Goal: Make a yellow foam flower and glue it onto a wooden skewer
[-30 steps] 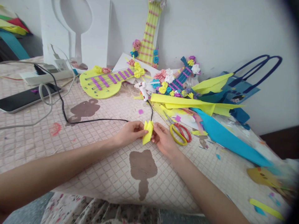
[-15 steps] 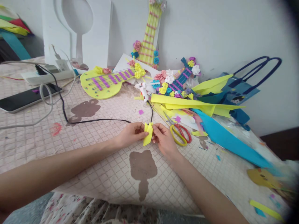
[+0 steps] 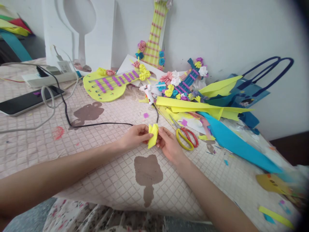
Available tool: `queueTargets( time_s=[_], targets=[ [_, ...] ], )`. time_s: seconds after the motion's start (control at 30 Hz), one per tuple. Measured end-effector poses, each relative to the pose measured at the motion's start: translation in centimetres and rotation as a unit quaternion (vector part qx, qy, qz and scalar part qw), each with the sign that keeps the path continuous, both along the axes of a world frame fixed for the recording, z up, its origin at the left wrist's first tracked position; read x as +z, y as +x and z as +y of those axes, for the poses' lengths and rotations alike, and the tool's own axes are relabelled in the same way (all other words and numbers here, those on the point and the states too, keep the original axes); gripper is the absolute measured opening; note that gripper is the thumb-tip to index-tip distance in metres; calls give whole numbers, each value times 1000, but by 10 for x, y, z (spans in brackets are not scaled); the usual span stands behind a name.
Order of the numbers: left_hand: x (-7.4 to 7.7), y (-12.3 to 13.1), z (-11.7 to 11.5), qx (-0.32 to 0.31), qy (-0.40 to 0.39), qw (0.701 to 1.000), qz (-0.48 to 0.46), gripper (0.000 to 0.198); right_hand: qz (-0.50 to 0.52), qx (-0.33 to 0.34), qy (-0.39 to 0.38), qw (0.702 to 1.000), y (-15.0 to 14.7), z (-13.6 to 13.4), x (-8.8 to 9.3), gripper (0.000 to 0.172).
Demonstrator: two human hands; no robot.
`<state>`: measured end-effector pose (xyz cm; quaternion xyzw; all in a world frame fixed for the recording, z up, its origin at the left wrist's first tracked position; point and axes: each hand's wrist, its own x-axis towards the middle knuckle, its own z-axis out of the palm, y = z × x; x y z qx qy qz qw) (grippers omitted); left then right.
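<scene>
A small folded strip of yellow foam (image 3: 153,136) is held upright between both hands just above the tiled tablecloth (image 3: 101,154). My left hand (image 3: 135,137) pinches its left side with closed fingers. My right hand (image 3: 169,144) pinches its right side, fingers curled. A pair of scissors with yellow and red handles (image 3: 184,135) lies just to the right of my right hand. A white glue gun (image 3: 149,93) lies beyond the hands, and its black cord (image 3: 96,125) runs off to the left past my left hand.
Yellow and blue foam sheets (image 3: 207,109) pile up at the right beside a blue bag (image 3: 251,90). Foam guitars (image 3: 111,84) decorated with flowers lie and lean at the back. A phone (image 3: 26,101) and a power strip (image 3: 48,77) sit at the left.
The hands stay in place; the yellow foam piece has been turned and folded slightly between the fingers.
</scene>
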<state>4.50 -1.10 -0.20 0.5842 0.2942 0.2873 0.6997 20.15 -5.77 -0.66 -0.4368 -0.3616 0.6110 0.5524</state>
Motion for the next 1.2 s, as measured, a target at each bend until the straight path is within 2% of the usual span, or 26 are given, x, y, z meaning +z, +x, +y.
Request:
queueTargets(
  time_s=[0.23, 0.33, 0.43, 0.53, 0.8, 1.03, 1.1, 1.2],
  targets=[
    [-1, 0, 0, -9, 3, 1000, -7, 24, 13, 2, -29, 999, 2, 1, 0, 23],
    [-2, 1, 1, 0, 8, 1000, 2, 24, -67, -25, -1, 997, 2, 0, -1, 22],
    [-3, 1, 1, 12, 9, 1000, 5, 24, -208, -60, 62, 974, 1, -3, 0, 23],
    [-3, 2, 1, 15, -4, 1000, 10, 24, -288, -81, 110, 948, 1, -5, 2, 23],
    [-3, 1, -1, 9, 41, 999, 34, 26, -333, -79, 125, 931, 0, -6, 1, 20],
    [-6, 2, -1, 13, 63, 997, 39, 26, -413, -110, 183, 885, -1, -8, 3, 16],
    [-6, 2, 0, 17, 52, 998, 30, 26, -389, -104, 168, 900, 0, -8, 3, 18],
    [-8, 2, 1, 22, 30, 999, 18, 27, -296, -63, 113, 946, 1, -7, 2, 22]
  ],
)
